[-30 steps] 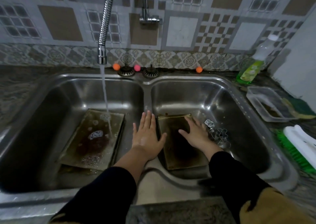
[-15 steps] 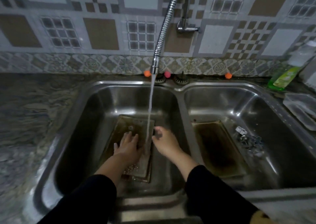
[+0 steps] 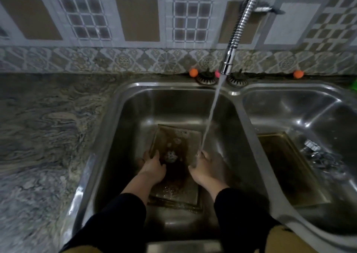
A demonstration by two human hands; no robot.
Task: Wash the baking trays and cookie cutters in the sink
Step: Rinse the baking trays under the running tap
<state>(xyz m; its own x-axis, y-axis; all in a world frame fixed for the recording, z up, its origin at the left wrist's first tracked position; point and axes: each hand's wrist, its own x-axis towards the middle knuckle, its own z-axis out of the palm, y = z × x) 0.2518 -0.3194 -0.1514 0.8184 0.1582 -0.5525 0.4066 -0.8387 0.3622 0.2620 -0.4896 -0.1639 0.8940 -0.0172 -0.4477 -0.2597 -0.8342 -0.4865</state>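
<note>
A stained baking tray [image 3: 177, 142] lies in the left basin of the steel double sink [image 3: 123, 117]. My left hand [image 3: 152, 166] grips its left edge, fingers curled over the rim. My right hand [image 3: 202, 168] grips its right edge, and the water stream from the flexible faucet [image 3: 234, 42] lands on its fingers. A second dark tray [image 3: 286, 167] sits in the right basin. Beside it, metal cookie cutters [image 3: 316, 152] lie in a blurred heap.
Marbled stone counter [image 3: 42, 136] spreads to the left of the sink. Two strainer plugs [image 3: 206, 78] and small orange balls [image 3: 193, 72] sit on the back ledge below the tiled wall. Dark sleeves cover both forearms.
Both hands went from the divider and the right tray over to the left basin. They now grip the left tray by its two sides. The view has swung left.
</note>
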